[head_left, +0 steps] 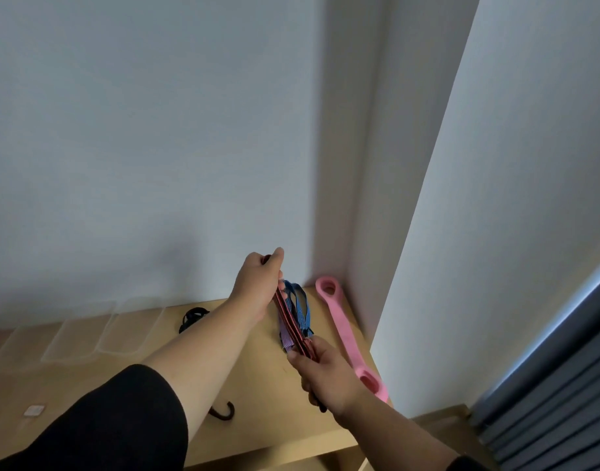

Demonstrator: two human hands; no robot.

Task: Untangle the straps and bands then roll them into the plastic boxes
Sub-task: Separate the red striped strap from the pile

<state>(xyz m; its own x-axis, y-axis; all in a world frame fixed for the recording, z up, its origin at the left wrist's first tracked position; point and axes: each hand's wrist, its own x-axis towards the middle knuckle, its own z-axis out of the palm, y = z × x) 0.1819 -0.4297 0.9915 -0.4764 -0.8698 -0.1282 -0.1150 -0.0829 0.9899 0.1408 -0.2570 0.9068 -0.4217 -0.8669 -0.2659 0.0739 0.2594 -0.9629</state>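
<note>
- Underneath, a wooden table (257,419) bears clear plastic boxes (88,338) at its left, against the wall.
- A pink band (342,331) lies flat along the right edge.
- Left hand (257,287) and right hand (325,368) each grip an end of a red strap (288,321), stretched above the table.
- Blue straps (302,311) hang tangled beside it.
- A black strap (191,317) lies near the boxes.

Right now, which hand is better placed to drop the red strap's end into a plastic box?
Left, probably. The left hand pinches the red strap on the side of the plastic boxes; the right hand holds its near end, beside the pink band.
</note>
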